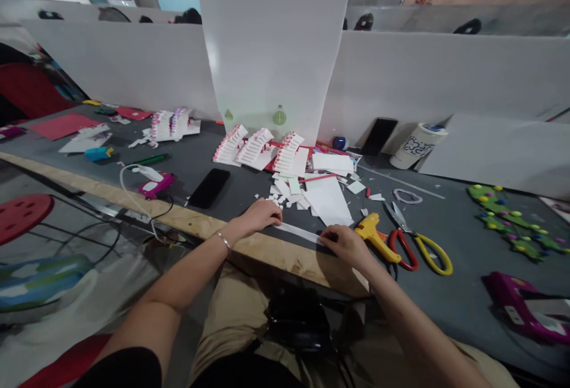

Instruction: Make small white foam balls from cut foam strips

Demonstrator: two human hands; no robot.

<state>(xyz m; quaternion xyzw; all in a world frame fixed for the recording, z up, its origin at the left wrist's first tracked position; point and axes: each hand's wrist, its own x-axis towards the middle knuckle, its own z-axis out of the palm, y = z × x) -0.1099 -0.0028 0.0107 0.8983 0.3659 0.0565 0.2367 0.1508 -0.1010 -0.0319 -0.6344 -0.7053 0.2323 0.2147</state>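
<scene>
A narrow white paper strip [299,232] stretches between my hands along the table's front edge. My left hand [260,214] pinches its left end, fingers closed. At the strip's right end, my right hand [346,243] has thumb and fingers closed on it. Just beyond lie small white paper pieces [278,195] and a larger white sheet [328,199]. Close to my right hand rest a yellow glue gun [377,237] and scissors [412,238] with one red and one yellow handle. Fanned white folded-paper pieces with red tips [287,153] stand farther back.
A tall white board [276,49] stands behind the work. Left of my hands lie a black phone [209,188] and a magenta device [155,185] with a cable. A white cup [416,147], another phone [379,136] and green decorated shapes [512,215] are to the right.
</scene>
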